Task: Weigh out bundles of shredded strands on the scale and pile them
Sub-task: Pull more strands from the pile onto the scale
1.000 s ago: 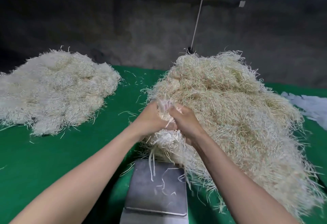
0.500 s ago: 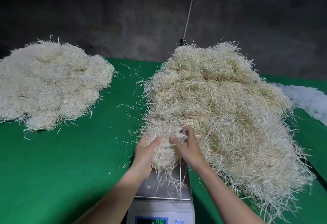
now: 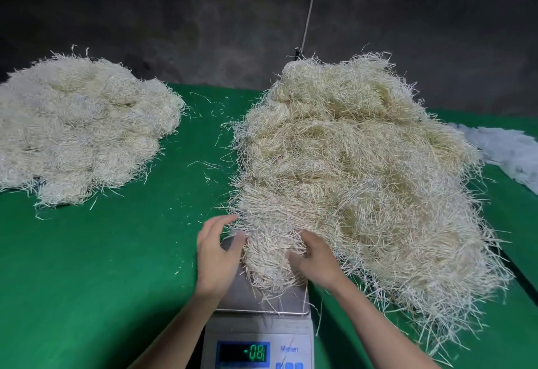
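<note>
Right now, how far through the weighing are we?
Looks done: a pile of bundles lies at left. In hand: left hand and right hand flank one bundle on the scale; its display shows a negative figure. Left: the large loose heap at right.

2 bare forearms [image 3: 174, 333] show, uncovered from the bottom edge up to the wrists. The left hand [image 3: 217, 255] and the right hand [image 3: 316, 263] are bare as well, their fingers [image 3: 223, 220] slim and blurred at the tips. The upper arms and clothing are out of view.
</note>
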The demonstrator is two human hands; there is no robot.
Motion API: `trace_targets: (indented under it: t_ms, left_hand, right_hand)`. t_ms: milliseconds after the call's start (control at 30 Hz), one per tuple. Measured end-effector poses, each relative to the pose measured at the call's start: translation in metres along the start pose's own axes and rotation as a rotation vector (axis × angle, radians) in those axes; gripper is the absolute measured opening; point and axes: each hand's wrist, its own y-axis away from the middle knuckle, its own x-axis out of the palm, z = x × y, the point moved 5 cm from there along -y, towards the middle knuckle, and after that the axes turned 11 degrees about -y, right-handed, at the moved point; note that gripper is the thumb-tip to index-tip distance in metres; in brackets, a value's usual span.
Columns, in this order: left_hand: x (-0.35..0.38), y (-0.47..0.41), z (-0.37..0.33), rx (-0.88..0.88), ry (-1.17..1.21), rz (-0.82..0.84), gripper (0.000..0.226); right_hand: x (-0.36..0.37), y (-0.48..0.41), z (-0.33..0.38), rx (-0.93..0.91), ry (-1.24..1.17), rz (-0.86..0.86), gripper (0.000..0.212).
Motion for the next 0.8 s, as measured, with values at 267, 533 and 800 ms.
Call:
trace_targets:
  t_ms: [267, 533, 800]
  left_hand:
    - [0.018, 0.019, -0.001, 0.065, -0.157, 0.306, 0.026]
    - [-0.014, 0.014, -0.021, 0.028, -0.014, 0.115, 0.027]
    - [-0.036, 0.009, -0.043, 0.058, 0.128, 0.001, 0.023]
  right_hand:
    - [0.011, 0.005, 0.0, -0.091, 0.235, 0.062, 0.065]
    - [-0.022, 0.018, 0.024, -0.129, -0.049, 0.039, 0.068]
    - [-0.038, 0.034, 0.045, -0.236, -0.258, -0.071, 0.049]
